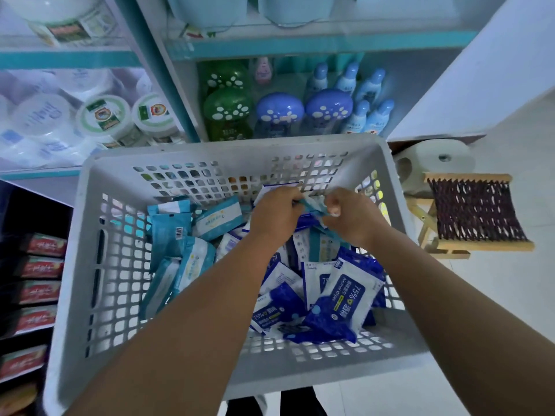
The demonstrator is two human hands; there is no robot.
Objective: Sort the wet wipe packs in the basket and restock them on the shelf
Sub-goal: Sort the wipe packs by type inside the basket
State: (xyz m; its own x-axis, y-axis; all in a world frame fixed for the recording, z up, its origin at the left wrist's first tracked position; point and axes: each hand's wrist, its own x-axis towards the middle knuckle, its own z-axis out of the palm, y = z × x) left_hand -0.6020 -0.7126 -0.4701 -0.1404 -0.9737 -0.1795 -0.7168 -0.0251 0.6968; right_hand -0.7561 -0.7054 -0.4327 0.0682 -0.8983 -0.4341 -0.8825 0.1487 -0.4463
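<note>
- Both hands grip one teal wet wipe pack (pixel 312 205) over the far end of the basket (pixel 90 223): left hand (pixel 277 213) pinches its left end, right hand (pixel 350 217) its right.
- Its long axis seemingly runs across, hand to hand; it is crumpled and partly hidden.
- Shelf (pixel 315 43) lies straight ahead, beyond the basket.

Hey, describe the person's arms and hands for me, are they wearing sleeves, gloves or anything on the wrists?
Both forearms are bare, with no sleeves in view. The left hand and right hand wear no gloves. No watch, bracelet or ring shows on either.
</note>
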